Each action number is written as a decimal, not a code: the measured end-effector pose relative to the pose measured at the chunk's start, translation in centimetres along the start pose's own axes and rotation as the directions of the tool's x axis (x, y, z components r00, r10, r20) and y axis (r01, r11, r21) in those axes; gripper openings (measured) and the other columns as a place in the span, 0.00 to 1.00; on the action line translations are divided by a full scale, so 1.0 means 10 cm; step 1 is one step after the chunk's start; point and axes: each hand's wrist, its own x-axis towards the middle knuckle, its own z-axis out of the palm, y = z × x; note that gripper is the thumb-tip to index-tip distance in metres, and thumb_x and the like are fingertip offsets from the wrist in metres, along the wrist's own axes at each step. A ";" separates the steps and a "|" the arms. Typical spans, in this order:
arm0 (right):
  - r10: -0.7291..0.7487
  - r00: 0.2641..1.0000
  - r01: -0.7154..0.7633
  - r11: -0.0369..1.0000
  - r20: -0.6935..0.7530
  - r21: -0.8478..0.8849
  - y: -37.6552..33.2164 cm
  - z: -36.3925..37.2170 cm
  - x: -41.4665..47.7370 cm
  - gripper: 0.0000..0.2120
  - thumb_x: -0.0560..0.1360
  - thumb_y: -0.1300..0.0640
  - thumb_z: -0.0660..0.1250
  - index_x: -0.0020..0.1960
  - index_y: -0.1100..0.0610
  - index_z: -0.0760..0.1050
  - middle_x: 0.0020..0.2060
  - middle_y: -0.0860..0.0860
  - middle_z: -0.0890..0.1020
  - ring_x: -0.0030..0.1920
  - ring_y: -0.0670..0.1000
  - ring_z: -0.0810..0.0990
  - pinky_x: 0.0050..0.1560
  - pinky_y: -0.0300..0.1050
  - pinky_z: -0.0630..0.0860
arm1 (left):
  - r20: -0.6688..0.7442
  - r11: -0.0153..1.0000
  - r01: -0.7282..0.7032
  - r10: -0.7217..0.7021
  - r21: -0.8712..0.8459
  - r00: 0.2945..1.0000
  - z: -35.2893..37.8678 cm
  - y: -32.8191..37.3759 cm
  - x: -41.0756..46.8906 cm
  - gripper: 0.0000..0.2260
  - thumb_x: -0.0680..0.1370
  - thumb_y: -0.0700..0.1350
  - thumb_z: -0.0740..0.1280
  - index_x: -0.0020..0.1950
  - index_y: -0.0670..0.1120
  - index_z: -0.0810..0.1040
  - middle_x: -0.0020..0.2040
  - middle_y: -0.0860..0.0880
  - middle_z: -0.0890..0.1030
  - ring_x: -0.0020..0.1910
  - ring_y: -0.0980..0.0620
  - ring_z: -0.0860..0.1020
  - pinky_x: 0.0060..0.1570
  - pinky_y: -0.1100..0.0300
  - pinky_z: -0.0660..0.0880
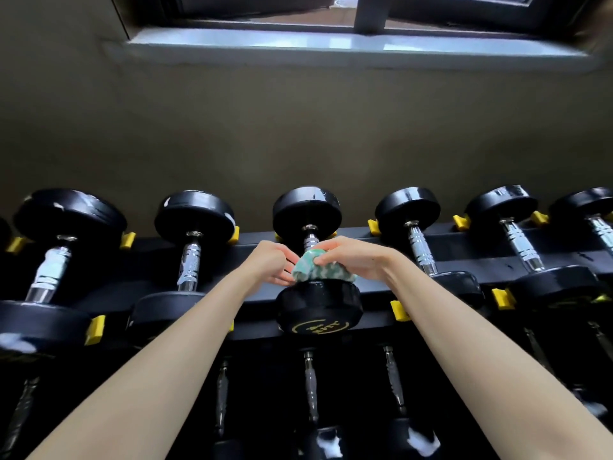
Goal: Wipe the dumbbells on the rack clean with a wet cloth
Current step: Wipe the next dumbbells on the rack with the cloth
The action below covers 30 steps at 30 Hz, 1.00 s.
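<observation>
A black dumbbell with a chrome handle lies on the top row of the rack, in the middle of the view. A green-and-white cloth is bunched around its handle, just above the near head. My right hand grips the cloth from the right. From the left, my left hand touches the cloth with its fingertips. The cloth and both hands hide most of the handle.
Several more black dumbbells, such as the one on the left and the one on the right, sit in yellow cradles. A lower row shows below. A wall and window sill rise behind.
</observation>
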 end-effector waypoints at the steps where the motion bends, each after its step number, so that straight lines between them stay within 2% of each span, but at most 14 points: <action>1: -0.013 0.999 0.013 1.000 -0.031 0.007 -0.01 0.02 -0.05 0.11 0.77 0.62 0.60 0.55 0.64 0.77 0.45 0.54 0.78 0.46 0.50 0.75 0.50 0.45 0.71 | -0.002 1.000 -0.014 0.015 0.000 1.000 0.00 0.00 -0.03 0.18 0.71 0.24 0.50 0.46 0.35 0.78 0.35 0.41 0.79 0.29 0.49 0.78 0.30 0.63 0.80; 3: -0.047 0.994 0.046 0.999 -0.094 -0.005 -0.02 0.08 -0.15 0.12 0.76 0.64 0.59 0.56 0.68 0.74 0.44 0.55 0.76 0.45 0.51 0.73 0.49 0.45 0.69 | -0.020 0.999 -0.048 0.048 0.007 0.999 0.02 -0.01 -0.08 0.19 0.70 0.24 0.49 0.41 0.35 0.78 0.35 0.41 0.78 0.32 0.47 0.78 0.34 0.61 0.79; 8: -0.088 0.976 0.091 0.996 -0.198 0.006 -0.03 0.23 -0.36 0.12 0.75 0.69 0.59 0.56 0.71 0.73 0.41 0.54 0.74 0.40 0.47 0.72 0.39 0.35 0.68 | -0.071 0.995 -0.096 0.098 0.029 0.993 0.05 -0.05 -0.13 0.18 0.69 0.25 0.53 0.34 0.40 0.79 0.29 0.43 0.80 0.33 0.48 0.78 0.45 0.55 0.79; 10: -0.086 0.975 0.091 0.996 -0.207 0.011 -0.07 0.28 -0.44 0.10 0.75 0.70 0.59 0.54 0.72 0.73 0.39 0.53 0.75 0.38 0.46 0.72 0.38 0.35 0.69 | -0.081 0.991 -0.127 0.131 0.051 0.988 0.03 -0.08 -0.20 0.17 0.69 0.25 0.56 0.32 0.42 0.79 0.24 0.48 0.79 0.31 0.52 0.79 0.38 0.61 0.80; 12: -0.075 0.983 0.093 0.991 -0.170 0.095 -0.09 0.30 -0.47 0.08 0.76 0.69 0.59 0.49 0.69 0.75 0.37 0.52 0.77 0.38 0.48 0.75 0.38 0.37 0.71 | -0.098 0.985 -0.160 0.167 0.067 0.981 0.03 -0.07 -0.25 0.17 0.70 0.25 0.57 0.32 0.43 0.78 0.24 0.50 0.78 0.26 0.58 0.77 0.27 0.70 0.73; 13: -0.069 0.987 0.094 0.980 -0.146 0.173 -0.10 0.33 -0.49 0.08 0.77 0.68 0.58 0.47 0.65 0.76 0.37 0.52 0.79 0.38 0.48 0.78 0.39 0.38 0.74 | -0.112 0.983 -0.173 0.180 0.065 0.977 0.03 -0.07 -0.32 0.17 0.71 0.25 0.56 0.32 0.43 0.78 0.26 0.49 0.78 0.26 0.58 0.77 0.26 0.70 0.71; 15: -0.062 0.986 0.117 0.921 -0.156 0.371 -0.12 0.42 -0.49 0.10 0.79 0.66 0.58 0.49 0.59 0.77 0.41 0.53 0.83 0.43 0.51 0.82 0.43 0.41 0.78 | -0.150 0.979 -0.196 0.202 0.054 0.968 -0.03 -0.07 -0.46 0.17 0.71 0.26 0.54 0.34 0.44 0.77 0.31 0.48 0.78 0.31 0.55 0.76 0.31 0.67 0.71; 17: -0.051 0.958 0.193 0.842 -0.281 0.504 -0.14 0.50 -0.40 0.10 0.79 0.66 0.57 0.53 0.59 0.76 0.45 0.54 0.82 0.47 0.52 0.81 0.47 0.45 0.78 | -0.206 0.977 -0.209 0.213 0.043 0.955 -0.14 -0.09 -0.54 0.18 0.72 0.27 0.52 0.36 0.44 0.77 0.34 0.48 0.80 0.35 0.52 0.76 0.36 0.63 0.71; 19: 0.004 0.912 0.244 0.799 -0.411 0.550 -0.13 0.60 -0.26 0.09 0.79 0.66 0.56 0.52 0.58 0.75 0.45 0.54 0.80 0.46 0.51 0.80 0.49 0.46 0.77 | -0.283 0.978 -0.209 0.207 0.022 0.937 -0.27 -0.15 -0.62 0.18 0.72 0.28 0.51 0.37 0.44 0.76 0.36 0.47 0.80 0.37 0.51 0.76 0.38 0.63 0.71; 21: 0.054 0.900 0.243 0.761 -0.432 0.602 -0.12 0.75 -0.12 0.09 0.79 0.65 0.56 0.53 0.58 0.74 0.45 0.54 0.79 0.45 0.51 0.79 0.48 0.47 0.76 | -0.393 0.977 -0.211 0.184 -0.028 0.901 -0.42 -0.25 -0.71 0.18 0.72 0.28 0.50 0.37 0.45 0.76 0.36 0.46 0.80 0.37 0.51 0.76 0.41 0.62 0.72; 23: 0.071 0.919 0.219 0.727 -0.388 0.651 -0.11 0.93 0.00 0.10 0.79 0.67 0.55 0.55 0.60 0.73 0.44 0.55 0.79 0.43 0.53 0.78 0.45 0.48 0.76 | -0.540 0.972 -0.222 0.144 -0.082 0.829 -0.59 -0.37 -0.80 0.18 0.72 0.28 0.51 0.37 0.45 0.76 0.36 0.47 0.79 0.39 0.50 0.76 0.45 0.58 0.74; 25: 0.097 0.926 0.195 0.708 -0.366 0.679 -0.13 1.10 0.08 0.11 0.77 0.69 0.54 0.49 0.60 0.73 0.41 0.55 0.78 0.40 0.52 0.77 0.42 0.47 0.75 | -0.658 0.969 -0.223 0.098 -0.108 0.747 -0.78 -0.51 -0.84 0.18 0.71 0.28 0.52 0.36 0.46 0.76 0.36 0.47 0.79 0.45 0.47 0.77 0.51 0.54 0.75; 28: 0.168 0.898 0.180 0.704 -0.407 0.687 -0.15 1.37 0.22 0.14 0.74 0.73 0.53 0.42 0.59 0.73 0.37 0.55 0.77 0.36 0.52 0.76 0.39 0.47 0.74 | -0.738 0.978 -0.195 0.075 -0.078 0.670 -1.08 -0.73 -0.90 0.18 0.70 0.29 0.52 0.38 0.47 0.77 0.40 0.48 0.80 0.52 0.45 0.76 0.58 0.50 0.74; 30: 0.206 0.865 0.173 0.734 -0.458 0.657 -0.12 1.54 0.36 0.15 0.73 0.72 0.52 0.47 0.62 0.76 0.39 0.56 0.79 0.38 0.54 0.77 0.41 0.48 0.75 | -0.739 0.986 -0.161 0.084 -0.034 0.669 -1.25 -0.86 -0.93 0.18 0.72 0.29 0.51 0.43 0.45 0.78 0.46 0.45 0.80 0.51 0.46 0.75 0.57 0.51 0.74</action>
